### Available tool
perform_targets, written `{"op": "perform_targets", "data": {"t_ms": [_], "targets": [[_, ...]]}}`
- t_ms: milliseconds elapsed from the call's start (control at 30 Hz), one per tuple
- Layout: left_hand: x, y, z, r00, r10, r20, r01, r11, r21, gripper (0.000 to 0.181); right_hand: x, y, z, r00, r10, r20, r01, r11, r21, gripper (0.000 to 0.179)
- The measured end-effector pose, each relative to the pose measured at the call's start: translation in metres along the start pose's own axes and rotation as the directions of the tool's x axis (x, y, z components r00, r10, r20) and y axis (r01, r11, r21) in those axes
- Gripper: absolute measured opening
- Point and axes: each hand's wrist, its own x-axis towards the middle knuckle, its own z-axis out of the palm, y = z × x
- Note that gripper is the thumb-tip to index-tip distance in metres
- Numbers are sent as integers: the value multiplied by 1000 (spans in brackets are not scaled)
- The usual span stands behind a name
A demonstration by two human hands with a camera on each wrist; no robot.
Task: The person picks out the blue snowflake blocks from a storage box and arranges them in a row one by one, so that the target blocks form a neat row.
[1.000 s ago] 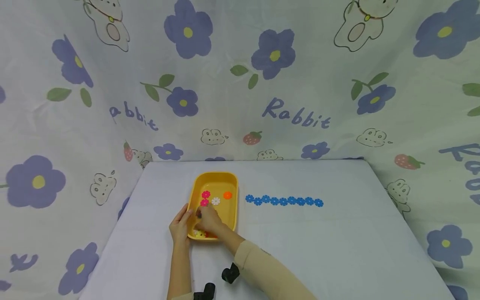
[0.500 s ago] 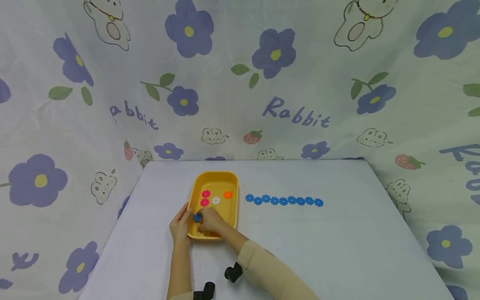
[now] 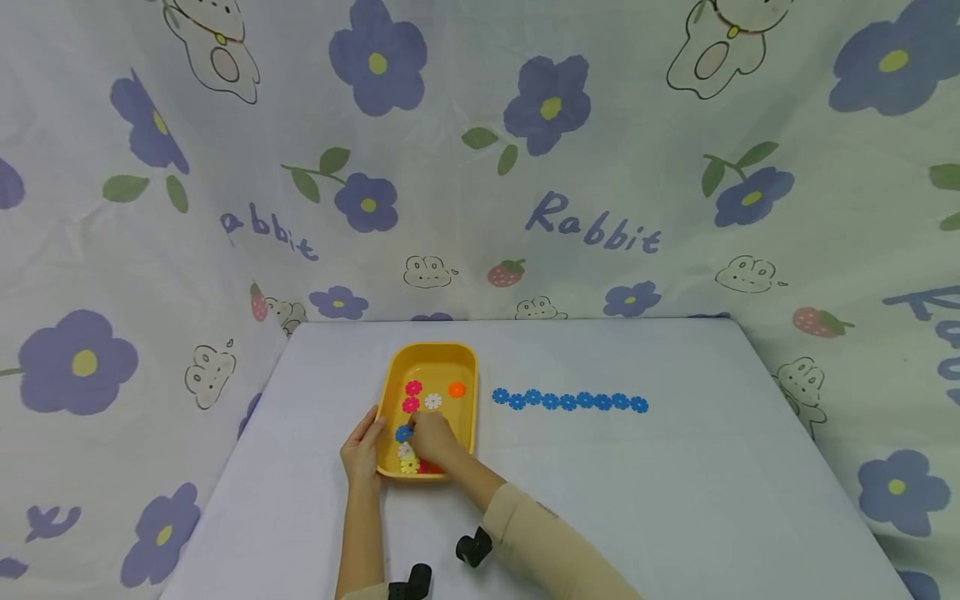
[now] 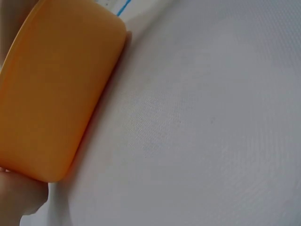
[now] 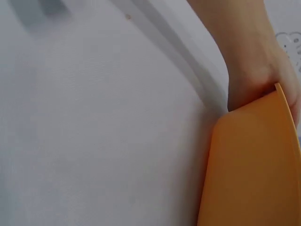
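Note:
In the head view my left hand (image 3: 362, 446) grips the left side of a yellow plastic tray (image 3: 471, 417), thumb at the rim. Its wrist view shows the tray's outer wall (image 4: 61, 84) with part of the hand (image 4: 21, 195) against it. My right hand (image 3: 435, 439) is inside the tray, fingers curled and pointing left, pinching a blue flower-shaped plastic piece (image 3: 402, 433) at the fingertips. Near the hand lie a white piece (image 3: 406, 450), a yellow piece (image 3: 409, 466) and red pieces (image 3: 427, 468), partly hidden. Farther up the tray are pink pieces (image 3: 412, 389), a white one and an orange one (image 3: 457, 390).
To the right of the tray, a wavy row of several blue flower pieces (image 3: 567, 402) lies on the white tabletop (image 3: 637, 492). A printed cloth (image 3: 450, 183) hangs behind and at the sides. Black wrist cameras (image 3: 474, 547) sit on both forearms.
Inside the tray my right hand has shifted slightly right, the blue flower piece moving with it. White and yellow pieces beneath show more now. The left hand keeps its grip on the tray.

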Motion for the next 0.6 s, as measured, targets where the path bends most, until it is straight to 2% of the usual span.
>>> {"op": "perform_targets", "data": {"t_ms": [100,200,267,333,433,600], "targets": [[1,0,0,1000,-4,2,4,1000,-4,30,1,4,-4,998,-50,44,44,991,123,26],[1,1,-1,1000,2,6,-2,1000,-23,27,0,2,-6,987,-117,109,101,985,142,33],[0,1,-1,1000,4,5,-4,999,-32,26,-1,1,-6,981,-132,139,117,986,116,31],[0,2,-1,1000,-1,7,2,1000,-28,26,-1,-1,-4,980,-127,155,115,990,84,26],[-1,2,0,1000,-20,13,20,1000,-11,28,-2,-3,-3,982,-82,171,71,995,68,20],[0,2,0,999,-34,17,34,999,0,31,-3,-4,-5,977,-45,208,29,996,80,13]]}}
